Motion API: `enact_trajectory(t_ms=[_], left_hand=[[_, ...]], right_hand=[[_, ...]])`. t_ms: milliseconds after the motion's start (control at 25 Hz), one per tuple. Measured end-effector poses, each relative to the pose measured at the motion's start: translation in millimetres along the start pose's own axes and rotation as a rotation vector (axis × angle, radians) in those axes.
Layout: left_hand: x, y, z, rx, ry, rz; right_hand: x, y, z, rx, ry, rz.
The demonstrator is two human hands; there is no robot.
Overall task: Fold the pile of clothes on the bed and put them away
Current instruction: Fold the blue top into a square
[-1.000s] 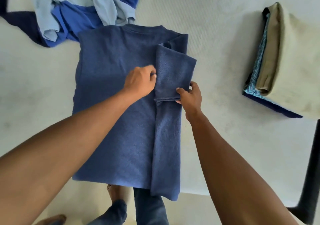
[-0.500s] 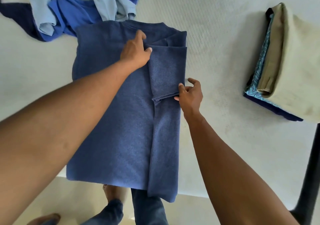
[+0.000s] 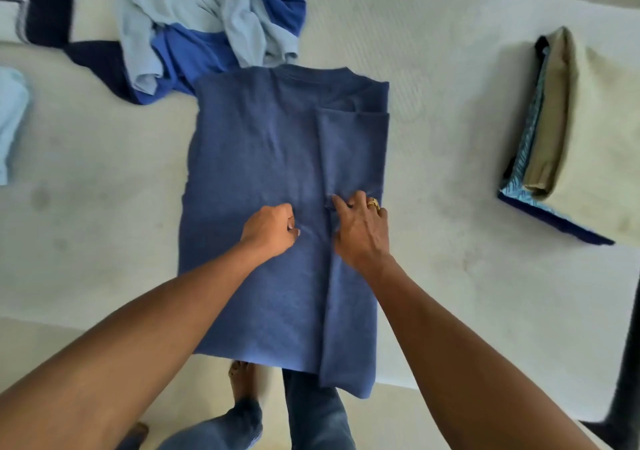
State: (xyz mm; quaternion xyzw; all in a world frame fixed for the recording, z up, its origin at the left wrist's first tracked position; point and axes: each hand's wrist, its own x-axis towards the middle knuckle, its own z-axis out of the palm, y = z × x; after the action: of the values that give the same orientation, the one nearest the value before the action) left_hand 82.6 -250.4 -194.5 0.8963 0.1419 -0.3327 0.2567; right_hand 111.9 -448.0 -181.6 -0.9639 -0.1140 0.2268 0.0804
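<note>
Centre frame on the bed [image 3: 450, 120], blue T-shirt [image 3: 249, 145] lies flat with frame-right side and sleeve folded in, left grip [image 3: 270, 231] curled on mid-shirt cloth (pinching or not: cannot tell), right grip [image 3: 362, 233] released, fingers [image 3: 343, 204] pressing the folded strip; unfolded pile [image 3: 207, 24] upper left, folded stack [image 3: 588, 131] at right.
</note>
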Motion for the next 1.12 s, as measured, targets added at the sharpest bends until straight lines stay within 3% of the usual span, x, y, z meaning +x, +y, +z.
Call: enact_trajectory(t_ms=[160,280,360,480,640,720,920,1000,1120], left_hand=[[-8.3,-49.9,-62.0,-0.01,0.207,-0.103],[3.5,-91.4,-114.3,-0.07,0.395,-0.277],[28.8,-114.8,-145.1,-0.149,0.457,-0.362],[76.8,-127.4,-172.8,-0.326,0.354,-0.323],[95.6,-115.0,-167.4,-0.767,0.017,-0.205],[89.1,-115.5,-168.7,-0.854,-0.123,-0.184],[85.8,-134.1,-183.1,-1.304,-0.267,-0.262],[88.5,-143.2,-195.7,-1.314,-0.153,-0.26],[90.6,-165.7,-213.5,-1.097,0.227,-0.191]], right_hand=[[14.5,-54.8,-30.7,0.027,0.066,0.051],[44.6,-110.0,-34.4,0.142,-0.024,-0.033],[70.7,-139.1,-25.5,0.268,-0.106,0.012],[97.4,-168.9,-1.3,0.432,-0.219,0.187],[96.9,-175.9,19.3,0.476,-0.113,0.252],[92.0,-176.1,18.3,0.53,-0.093,0.252],[95.0,-179.6,7.8,0.587,-0.092,0.317],[95.9,-180.5,6.1,0.614,-0.1,0.332],[97.9,-180.4,8.4,0.605,-0.104,0.327]])
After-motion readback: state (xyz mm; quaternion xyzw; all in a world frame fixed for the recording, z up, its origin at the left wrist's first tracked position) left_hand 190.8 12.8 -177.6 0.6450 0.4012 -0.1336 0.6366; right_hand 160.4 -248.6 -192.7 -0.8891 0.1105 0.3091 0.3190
